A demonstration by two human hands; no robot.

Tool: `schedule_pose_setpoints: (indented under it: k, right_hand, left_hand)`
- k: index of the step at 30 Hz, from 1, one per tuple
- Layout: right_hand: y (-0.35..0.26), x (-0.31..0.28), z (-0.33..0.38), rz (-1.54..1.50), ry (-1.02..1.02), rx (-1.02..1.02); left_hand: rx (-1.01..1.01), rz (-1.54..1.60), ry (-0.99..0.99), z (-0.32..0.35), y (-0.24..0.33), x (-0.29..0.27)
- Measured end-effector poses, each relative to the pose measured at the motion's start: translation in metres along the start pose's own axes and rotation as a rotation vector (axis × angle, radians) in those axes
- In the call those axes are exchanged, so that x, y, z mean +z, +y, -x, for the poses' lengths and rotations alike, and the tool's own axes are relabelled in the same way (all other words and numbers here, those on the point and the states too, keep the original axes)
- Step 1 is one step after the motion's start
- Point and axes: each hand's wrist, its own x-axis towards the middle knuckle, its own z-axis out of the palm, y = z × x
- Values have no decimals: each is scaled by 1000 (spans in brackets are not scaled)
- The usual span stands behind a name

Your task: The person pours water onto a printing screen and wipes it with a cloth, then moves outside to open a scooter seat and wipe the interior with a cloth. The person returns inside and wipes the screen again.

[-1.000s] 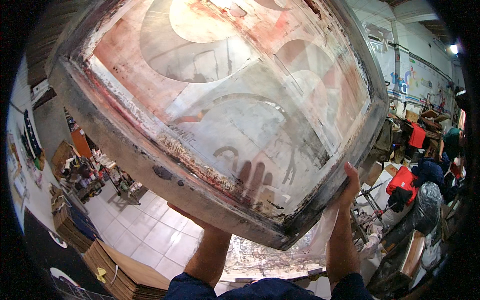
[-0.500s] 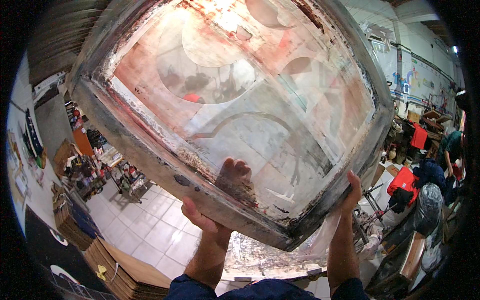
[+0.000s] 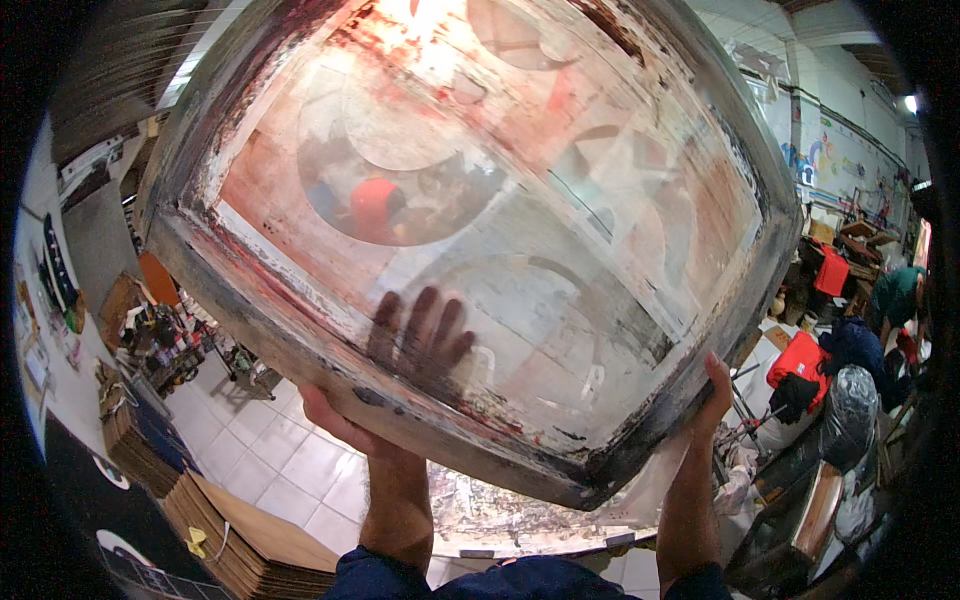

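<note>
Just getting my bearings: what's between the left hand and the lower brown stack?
In the head view, pale floor tiles show between left hand and brown stack.

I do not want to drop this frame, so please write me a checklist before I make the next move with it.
1. Left hand behind the frame: ok, its fingers show through the panel.
2. Right hand at the frame's edge: ok, thumb along the side.
3. Right hand's grip: cannot tell, its fingers are hidden.
4. Frame straight: not ok, turned with one corner lowest in view.
5. Panel clean: not ok, red and dark stains.
6. Whole table visible: not ok, frame covers part.
</note>
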Motion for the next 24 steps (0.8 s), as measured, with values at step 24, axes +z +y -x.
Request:
schedule_pose_setpoints:
  k: [24]
  right_hand:
    - [137,-203,63,599,60,812]
  left_hand:
    - [-317,-992,1059,232,17,-258]
